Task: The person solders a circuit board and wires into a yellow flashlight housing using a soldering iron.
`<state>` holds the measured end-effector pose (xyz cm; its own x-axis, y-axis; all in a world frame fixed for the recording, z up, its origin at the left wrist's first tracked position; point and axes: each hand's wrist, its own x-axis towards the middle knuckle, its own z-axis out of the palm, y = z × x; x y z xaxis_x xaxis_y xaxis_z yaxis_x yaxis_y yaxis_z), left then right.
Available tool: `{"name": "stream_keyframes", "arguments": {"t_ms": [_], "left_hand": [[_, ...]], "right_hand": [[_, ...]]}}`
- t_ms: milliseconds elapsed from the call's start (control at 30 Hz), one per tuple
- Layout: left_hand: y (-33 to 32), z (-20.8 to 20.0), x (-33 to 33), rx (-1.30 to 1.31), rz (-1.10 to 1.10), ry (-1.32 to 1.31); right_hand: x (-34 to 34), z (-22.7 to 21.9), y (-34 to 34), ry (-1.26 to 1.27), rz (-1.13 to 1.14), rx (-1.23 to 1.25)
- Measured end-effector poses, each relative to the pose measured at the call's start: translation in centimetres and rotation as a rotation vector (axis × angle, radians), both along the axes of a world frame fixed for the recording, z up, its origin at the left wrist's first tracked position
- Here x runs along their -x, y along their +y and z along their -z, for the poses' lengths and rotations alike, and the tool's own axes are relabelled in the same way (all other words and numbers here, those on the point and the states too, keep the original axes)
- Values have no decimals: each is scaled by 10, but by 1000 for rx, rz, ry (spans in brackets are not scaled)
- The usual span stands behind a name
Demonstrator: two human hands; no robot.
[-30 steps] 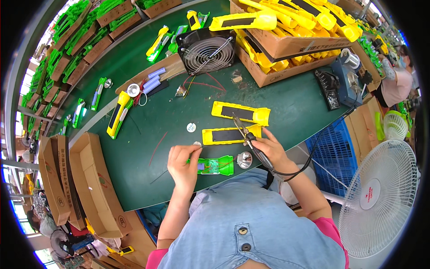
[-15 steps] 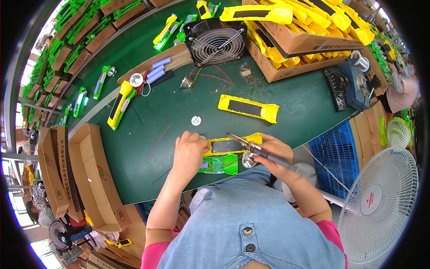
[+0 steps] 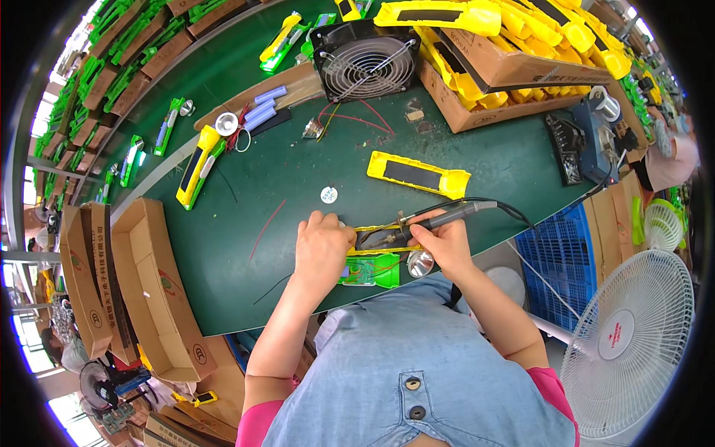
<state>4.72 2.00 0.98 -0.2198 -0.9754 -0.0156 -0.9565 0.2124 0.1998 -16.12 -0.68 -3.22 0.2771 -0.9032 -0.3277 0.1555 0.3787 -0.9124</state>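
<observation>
My right hand (image 3: 444, 246) grips a soldering iron (image 3: 456, 214) with a dark handle and a black cable. The iron slants down to the left, its tip over the inside of a yellow lamp casing half (image 3: 366, 251) with a dark panel. My left hand (image 3: 324, 244) is closed at the casing's left end; its fingertips are partly hidden. Just below, nearer my body, lies a green casing half (image 3: 387, 273) with a circuit board and thin wires. Beside it, under my right hand, is a shiny reflector cup (image 3: 420, 264).
A second yellow casing half (image 3: 417, 175) lies farther off. Beyond are a black fan (image 3: 369, 65), blue cylindrical cells (image 3: 259, 115) and cartons of yellow casings (image 3: 521, 93). A blue soldering station (image 3: 596, 138) stands right; a carton (image 3: 160, 290) stands left, a white fan (image 3: 625, 343) lower right.
My right hand has turned the soldering iron, so its handle now points up to the right and its tip down into the yellow casing half. My left hand stays at the casing's end.
</observation>
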Motion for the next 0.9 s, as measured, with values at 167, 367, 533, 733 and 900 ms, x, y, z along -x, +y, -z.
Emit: {"name": "stream_keyframes", "arguments": {"t_ms": [167, 367, 533, 733, 900], "left_hand": [[0, 0, 0, 1, 4, -15], [-3, -2, 1, 4, 7, -22], [-2, 1, 1, 9, 1, -55], [-3, -1, 1, 4, -1, -68], [-3, -1, 3, 0, 0, -64]], "right_hand": [[-2, -5, 1, 2, 10, -17], [1, 1, 1, 14, 0, 6], [7, -2, 3, -63, 36, 43], [24, -6, 15, -48, 210, 401], [45, -5, 16, 457, 41, 889]]}}
